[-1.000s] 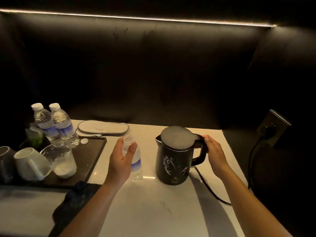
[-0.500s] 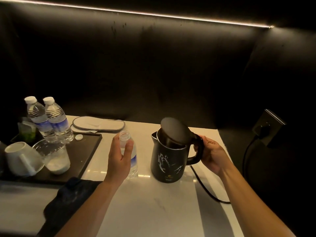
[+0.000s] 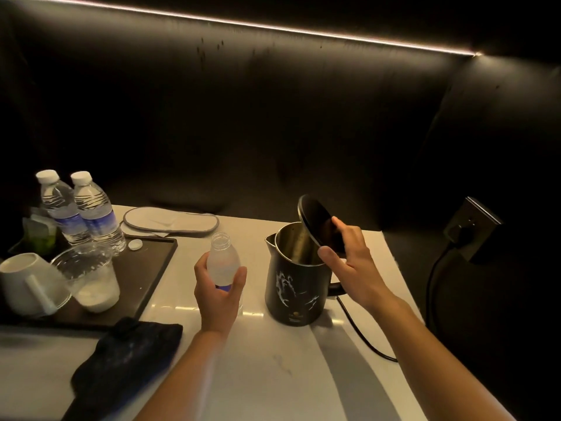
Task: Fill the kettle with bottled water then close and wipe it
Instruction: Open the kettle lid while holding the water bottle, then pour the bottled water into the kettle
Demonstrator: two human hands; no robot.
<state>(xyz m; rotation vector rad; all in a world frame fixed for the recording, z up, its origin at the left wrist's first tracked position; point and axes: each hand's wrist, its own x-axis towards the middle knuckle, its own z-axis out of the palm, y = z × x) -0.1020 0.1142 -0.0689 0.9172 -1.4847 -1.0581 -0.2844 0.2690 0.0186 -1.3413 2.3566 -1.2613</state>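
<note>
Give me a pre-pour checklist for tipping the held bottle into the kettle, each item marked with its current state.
1. Kettle lid open: ok, right hand holds it tilted back.
2. Bottle uncapped: ok, neck is bare.
3. Left hand grips bottle: ok.
4. Bottle over kettle mouth: not ok, it is beside the kettle, upright.
5. Kettle upright on counter: ok.
6. Kettle empty inside: cannot tell.

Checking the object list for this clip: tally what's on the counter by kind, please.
Water bottles: 3 (two capped, one open in the left hand)
Kettle: 1, lid held up by the right hand
Plastic cup: 1
Mug: 1
Loose cap: 1
Dark cloth: 1
Tray: 1
Slipper: 1
Total: 10
</note>
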